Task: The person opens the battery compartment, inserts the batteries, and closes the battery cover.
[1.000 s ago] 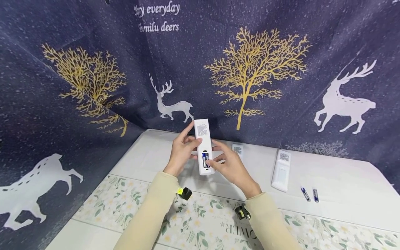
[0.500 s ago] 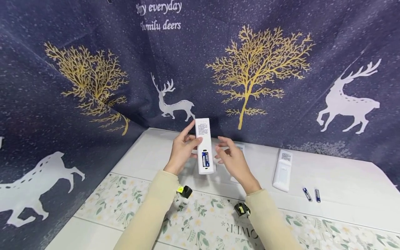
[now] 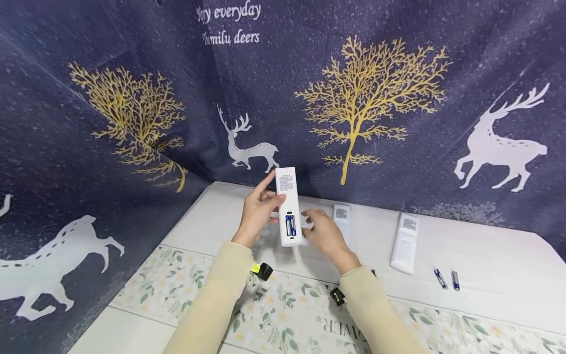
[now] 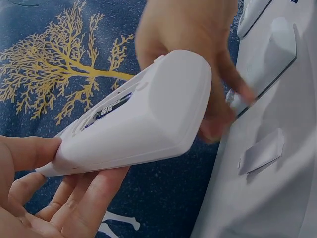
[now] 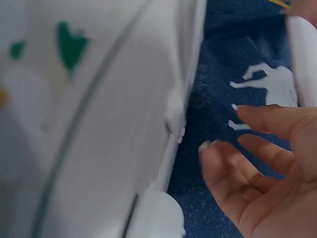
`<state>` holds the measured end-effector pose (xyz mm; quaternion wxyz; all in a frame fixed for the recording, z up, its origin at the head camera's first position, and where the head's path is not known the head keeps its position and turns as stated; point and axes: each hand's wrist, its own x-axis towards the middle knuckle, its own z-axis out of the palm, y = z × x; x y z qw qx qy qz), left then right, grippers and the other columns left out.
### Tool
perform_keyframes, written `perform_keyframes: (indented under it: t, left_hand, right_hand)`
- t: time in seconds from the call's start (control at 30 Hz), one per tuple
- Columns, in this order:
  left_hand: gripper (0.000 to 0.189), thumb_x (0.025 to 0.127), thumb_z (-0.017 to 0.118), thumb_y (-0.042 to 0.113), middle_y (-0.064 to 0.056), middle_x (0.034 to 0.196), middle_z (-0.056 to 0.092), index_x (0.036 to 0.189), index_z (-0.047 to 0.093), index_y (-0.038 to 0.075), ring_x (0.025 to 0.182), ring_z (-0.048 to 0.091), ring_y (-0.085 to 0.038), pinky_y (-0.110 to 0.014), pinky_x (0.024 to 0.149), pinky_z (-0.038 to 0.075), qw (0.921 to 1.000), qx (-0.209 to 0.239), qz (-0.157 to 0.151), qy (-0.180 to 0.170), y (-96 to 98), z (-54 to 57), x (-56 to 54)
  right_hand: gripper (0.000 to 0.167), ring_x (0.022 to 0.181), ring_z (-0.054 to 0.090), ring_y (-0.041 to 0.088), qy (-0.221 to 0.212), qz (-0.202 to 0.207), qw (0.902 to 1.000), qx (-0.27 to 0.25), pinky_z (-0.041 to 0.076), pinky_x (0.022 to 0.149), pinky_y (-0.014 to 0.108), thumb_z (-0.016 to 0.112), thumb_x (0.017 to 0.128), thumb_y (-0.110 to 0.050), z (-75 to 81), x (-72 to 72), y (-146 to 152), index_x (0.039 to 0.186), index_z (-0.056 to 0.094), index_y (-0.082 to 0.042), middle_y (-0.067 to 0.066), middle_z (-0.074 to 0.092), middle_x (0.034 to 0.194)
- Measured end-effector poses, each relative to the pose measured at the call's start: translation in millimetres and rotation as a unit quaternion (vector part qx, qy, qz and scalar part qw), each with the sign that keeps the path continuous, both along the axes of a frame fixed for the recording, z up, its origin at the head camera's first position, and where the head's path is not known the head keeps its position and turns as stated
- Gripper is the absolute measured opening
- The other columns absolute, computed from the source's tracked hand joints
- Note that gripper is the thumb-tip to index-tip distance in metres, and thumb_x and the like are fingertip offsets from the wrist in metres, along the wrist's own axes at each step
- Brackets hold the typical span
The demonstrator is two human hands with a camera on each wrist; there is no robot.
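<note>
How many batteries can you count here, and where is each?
4: two batteries side by side in the white remote the left hand holds; two loose batteries on the table, right of the lying remotes. More could be hidden inside those remotes.

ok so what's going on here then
A person's left hand holds up a white remote control, its back toward the head camera and two batteries in the uncovered compartment. The right hand is beside it, with nothing visible in its grasp. A small white piece, probably the battery cover, lies on the table, along with two more remotes and two loose batteries.
</note>
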<state>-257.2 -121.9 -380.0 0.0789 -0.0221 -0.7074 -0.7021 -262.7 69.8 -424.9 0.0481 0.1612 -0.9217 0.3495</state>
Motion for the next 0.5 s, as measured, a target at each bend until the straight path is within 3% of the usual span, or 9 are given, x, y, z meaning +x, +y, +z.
perform_keyframes:
  t: [0.23,0.4,0.5]
  left_hand:
    - [0.069,0.1,0.074,0.012,-0.011,0.11,0.071,0.159,0.05,0.04,0.083,0.072,-0.025,-0.035,0.058,0.062,1.0,0.004,0.003,-0.002,-2.4,-3.1,0.8]
    - [0.069,0.101,0.074,0.011,-0.012,0.111,0.071,0.158,0.051,0.041,0.086,0.072,-0.029,-0.036,0.057,0.063,1.0,0.004,0.004,-0.004,-0.6,-2.5,1.0]
    - [0.069,0.101,0.074,0.012,-0.011,0.112,0.071,0.159,0.05,0.041,0.086,0.072,-0.028,-0.036,0.059,0.063,1.0,0.001,0.001,0.0,0.5,-1.9,-0.3]
  right_hand:
    - [0.049,0.09,0.065,0.027,-0.036,-0.009,0.9976,0.059,0.058,0.082,0.046,0.082,0.089,-0.006,-7.2,-1.1,-8.8,0.135,0.066,0.003,0.012,0.067,0.102]
    - [0.057,0.09,0.064,0.026,-0.063,-0.01,0.9933,0.096,0.059,0.084,0.046,0.081,0.086,-0.003,-7.4,-4.7,-9.9,0.14,0.062,0.006,0.019,0.069,0.113]
    - [0.054,0.092,0.063,0.026,-0.066,0.001,0.992,0.107,0.059,0.086,0.046,0.08,0.085,-0.002,-6.9,-6.7,-9.6,0.135,0.065,0.007,0.02,0.07,0.116]
